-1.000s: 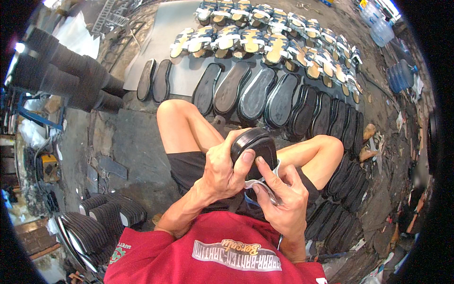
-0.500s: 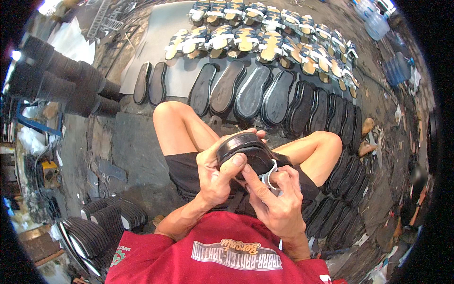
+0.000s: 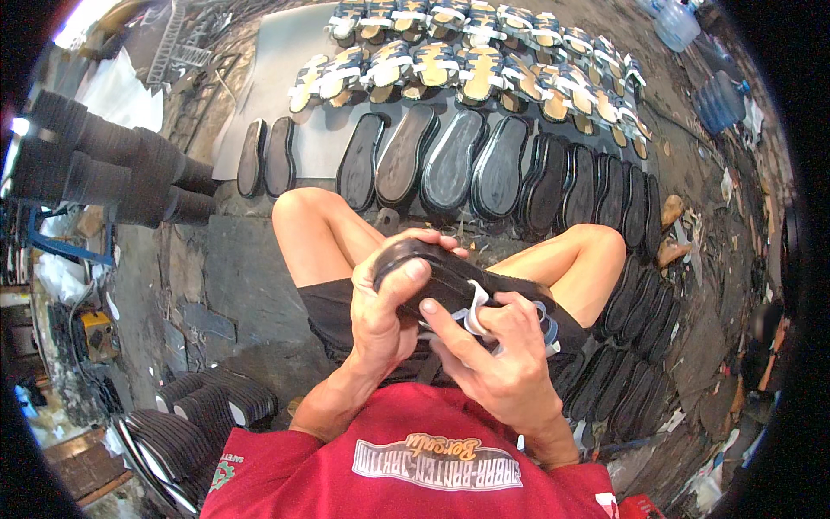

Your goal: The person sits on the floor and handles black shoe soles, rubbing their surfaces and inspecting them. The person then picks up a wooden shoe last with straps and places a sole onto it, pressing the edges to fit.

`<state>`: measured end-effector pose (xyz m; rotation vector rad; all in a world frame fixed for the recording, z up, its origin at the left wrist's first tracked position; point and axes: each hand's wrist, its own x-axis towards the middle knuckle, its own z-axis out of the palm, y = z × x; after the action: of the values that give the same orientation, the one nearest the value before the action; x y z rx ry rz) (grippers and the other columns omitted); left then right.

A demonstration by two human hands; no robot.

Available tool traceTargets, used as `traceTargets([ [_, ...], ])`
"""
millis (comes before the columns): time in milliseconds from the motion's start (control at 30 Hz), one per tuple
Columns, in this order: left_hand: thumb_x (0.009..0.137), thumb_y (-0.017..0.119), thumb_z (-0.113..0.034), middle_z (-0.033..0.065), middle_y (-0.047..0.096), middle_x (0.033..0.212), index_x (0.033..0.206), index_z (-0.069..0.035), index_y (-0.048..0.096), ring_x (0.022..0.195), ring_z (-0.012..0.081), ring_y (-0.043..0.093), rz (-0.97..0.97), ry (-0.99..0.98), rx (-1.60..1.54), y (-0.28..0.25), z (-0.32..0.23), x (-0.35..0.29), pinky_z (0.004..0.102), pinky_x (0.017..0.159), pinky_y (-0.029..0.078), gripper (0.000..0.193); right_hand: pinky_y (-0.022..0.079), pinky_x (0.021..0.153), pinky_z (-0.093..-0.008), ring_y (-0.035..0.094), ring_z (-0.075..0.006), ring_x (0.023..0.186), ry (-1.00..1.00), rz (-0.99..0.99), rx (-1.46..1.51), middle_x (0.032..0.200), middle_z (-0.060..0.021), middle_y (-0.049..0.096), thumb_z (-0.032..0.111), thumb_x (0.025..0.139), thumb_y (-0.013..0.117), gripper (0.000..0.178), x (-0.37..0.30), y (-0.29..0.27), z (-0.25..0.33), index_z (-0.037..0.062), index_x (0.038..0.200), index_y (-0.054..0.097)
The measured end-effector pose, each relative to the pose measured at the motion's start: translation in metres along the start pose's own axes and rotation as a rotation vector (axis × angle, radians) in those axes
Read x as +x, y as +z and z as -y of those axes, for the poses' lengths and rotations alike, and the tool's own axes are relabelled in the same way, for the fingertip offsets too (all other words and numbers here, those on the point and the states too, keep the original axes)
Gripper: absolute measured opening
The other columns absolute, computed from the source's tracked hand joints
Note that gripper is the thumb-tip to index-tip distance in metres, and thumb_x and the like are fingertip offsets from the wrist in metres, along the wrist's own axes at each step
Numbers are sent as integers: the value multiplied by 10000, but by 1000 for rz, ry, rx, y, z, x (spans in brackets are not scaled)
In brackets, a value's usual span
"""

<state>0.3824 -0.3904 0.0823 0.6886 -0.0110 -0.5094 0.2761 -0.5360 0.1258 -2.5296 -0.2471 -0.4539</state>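
Above my lap I hold a black shoe sole (image 3: 437, 275), tilted with one rounded end toward the left. My left hand (image 3: 380, 311) is closed round that end, its thumb pressed on the near side and fingertips showing over the far edge. At the other end, my right hand (image 3: 506, 359) is bent round a thin white strip (image 3: 475, 304) that curls up beside the sole. Its index finger reaches along the near side of the sole. A loop of pale material shows past the right knuckles; how it joins the sole is hidden.
Beyond my knees lies a row of black soles (image 3: 454, 160) on the ground. Strapped sandals (image 3: 437, 62) with tan footbeds stand in rows behind it. More soles (image 3: 635, 307) lie at the right. Stacked dark soles (image 3: 104, 143) rise at the left, others (image 3: 160, 441) lower down.
The sole has turned in my hands and shifted slightly left, so more of its length shows. My left thumb has moved up toward its rounded end. The right hand stays at the white strip.
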Motion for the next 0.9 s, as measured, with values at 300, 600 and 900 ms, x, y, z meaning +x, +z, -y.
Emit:
traceTargets([
  [300, 1029, 707, -411, 95, 664, 1373, 1440, -104, 593, 1358, 341, 614, -284, 223, -195, -24, 8, 21, 519, 1196, 475, 526, 379, 1238, -422, 531, -263, 1452, 731, -583, 836, 1555, -170, 562, 177, 1100, 611, 588, -74, 13, -73, -64, 1603, 424],
  [600, 943, 724, -411, 165, 620, 1486, 1672, 28, 375, 1240, 238, 657, 95, -533, 87, -96, 68, -57, 395, 1110, 510, 920, 458, 1194, -362, 629, -209, 1361, 560, -293, 914, 1472, -124, 660, -8, 1025, 621, 569, -74, -38, -127, -33, 1581, 506],
  [900, 1137, 452, -578, 163, 556, 1625, 1727, -161, 331, 1390, 305, 640, 277, -598, -376, -40, 108, 49, 497, 1149, 545, 732, 489, 1128, -347, 653, -193, 1260, 577, -165, 997, 1323, -81, 680, -55, 989, 715, 561, -54, -13, -92, 26, 1503, 505],
])
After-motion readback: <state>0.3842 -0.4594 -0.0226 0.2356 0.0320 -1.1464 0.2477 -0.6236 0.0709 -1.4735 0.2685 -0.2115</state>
